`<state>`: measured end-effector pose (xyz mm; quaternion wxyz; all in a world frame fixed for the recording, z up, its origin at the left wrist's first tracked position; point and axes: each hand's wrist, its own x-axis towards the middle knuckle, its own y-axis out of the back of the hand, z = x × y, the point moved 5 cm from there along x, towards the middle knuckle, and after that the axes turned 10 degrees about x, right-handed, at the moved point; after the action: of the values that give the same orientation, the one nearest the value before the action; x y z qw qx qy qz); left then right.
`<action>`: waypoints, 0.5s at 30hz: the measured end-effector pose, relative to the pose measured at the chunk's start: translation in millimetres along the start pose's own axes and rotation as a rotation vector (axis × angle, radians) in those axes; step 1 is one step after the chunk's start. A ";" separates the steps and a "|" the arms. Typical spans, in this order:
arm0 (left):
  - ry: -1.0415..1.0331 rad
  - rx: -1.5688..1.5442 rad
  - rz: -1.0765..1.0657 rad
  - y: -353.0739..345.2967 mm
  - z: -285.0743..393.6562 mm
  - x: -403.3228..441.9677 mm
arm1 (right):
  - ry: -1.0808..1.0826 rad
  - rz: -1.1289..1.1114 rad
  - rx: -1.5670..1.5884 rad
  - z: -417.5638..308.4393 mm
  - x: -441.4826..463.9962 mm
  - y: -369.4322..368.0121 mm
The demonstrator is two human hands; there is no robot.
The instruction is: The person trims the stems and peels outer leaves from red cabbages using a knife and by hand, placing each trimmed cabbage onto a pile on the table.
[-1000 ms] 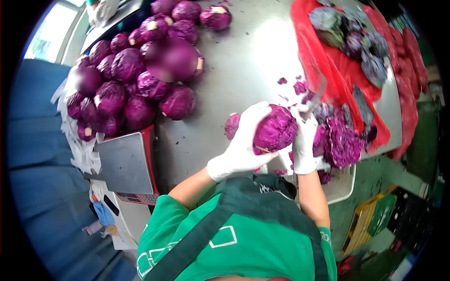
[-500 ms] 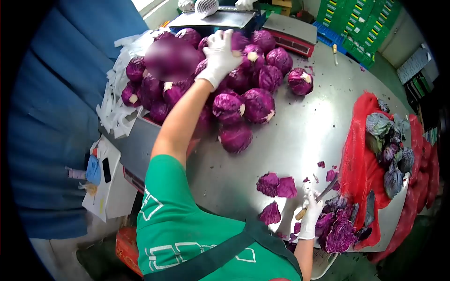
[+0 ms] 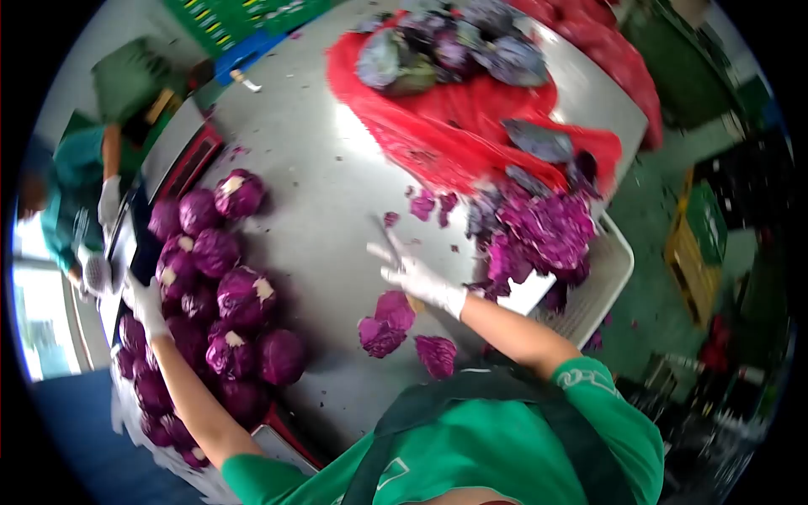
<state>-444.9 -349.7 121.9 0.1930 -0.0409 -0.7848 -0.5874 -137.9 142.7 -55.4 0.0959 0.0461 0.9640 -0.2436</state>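
My left hand (image 3: 146,305), in a white glove, reaches over the far edge of the purple cabbage pile (image 3: 244,296), beside a dark-framed scale. Its fingers look stretched out, somewhat blurred, and no cabbage shows in them. My right hand (image 3: 423,284), also gloved, holds a knife (image 3: 388,241) over the metal table (image 3: 324,210), with some fingers extended and the blade pointing away from me. Loose purple leaves (image 3: 387,324) lie just below this hand. To its right is a heap of peeled leaves (image 3: 547,231) by a white basket (image 3: 619,261).
A red mesh bag (image 3: 404,139) with dull cabbages (image 3: 505,59) lies at the far side. A co-worker (image 3: 80,189) in green stands at the left, gloved hands near the scale (image 3: 124,240). A red scale (image 3: 189,160) is behind the pile. Pallet (image 3: 692,244) at right.
The round cabbage held a second ago is gone from my hands. My left hand has moved from above the pile to its far edge. The view has turned right; the knife remains in my right hand.
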 end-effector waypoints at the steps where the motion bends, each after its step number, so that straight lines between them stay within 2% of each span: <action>1: -0.107 -0.171 0.227 25.6 21.0 -27.8 | 0.083 0.084 0.038 5.2 5.7 23.7; 2: -0.198 -0.335 0.285 73.5 63.6 -77.4 | -0.005 0.150 0.081 -11.8 -0.1 42.2; 3: -0.412 -0.588 0.270 104.2 100.1 -123.8 | 0.108 0.275 0.101 -18.7 -6.4 67.6; 4: -0.530 -0.694 0.178 118.6 134.6 -175.2 | 0.233 0.391 0.188 -30.5 -15.7 90.2; 5: -0.593 -0.761 0.049 133.1 166.7 -235.3 | 0.156 0.464 0.365 -33.8 -28.0 115.4; 6: -0.663 -0.754 -0.138 141.2 192.8 -293.0 | 0.172 0.537 0.357 -42.0 -46.8 132.3; 7: -0.833 -0.704 -0.279 109.1 200.1 -338.1 | 0.189 0.605 0.347 -48.2 -63.2 148.1; 8: -0.789 -0.790 -0.380 100.0 216.9 -391.0 | 0.207 0.600 0.334 -47.3 -78.2 158.9; 9: -0.753 -0.697 -0.699 78.5 223.2 -440.9 | 0.223 0.586 0.317 -45.3 -94.4 167.6; 11: -0.801 -0.368 -0.568 91.5 251.4 -482.1 | 0.320 0.689 0.355 -49.1 -128.5 189.3; 12: -0.804 -0.428 -0.538 92.9 266.1 -489.4 | 0.269 0.685 0.443 -29.1 -144.8 217.4; 13: -0.806 -0.492 -0.508 94.9 285.1 -490.9 | 0.383 0.774 0.434 -53.9 -164.6 221.2; 15: -0.910 -0.652 -0.456 115.5 339.3 -486.9 | 0.438 0.948 0.392 -72.3 -206.6 251.0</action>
<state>-48.8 83.0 -24.2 -0.3155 -0.1760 -0.5571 -0.7477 86.3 388.8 -65.8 -0.0179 0.5411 0.7719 -0.3332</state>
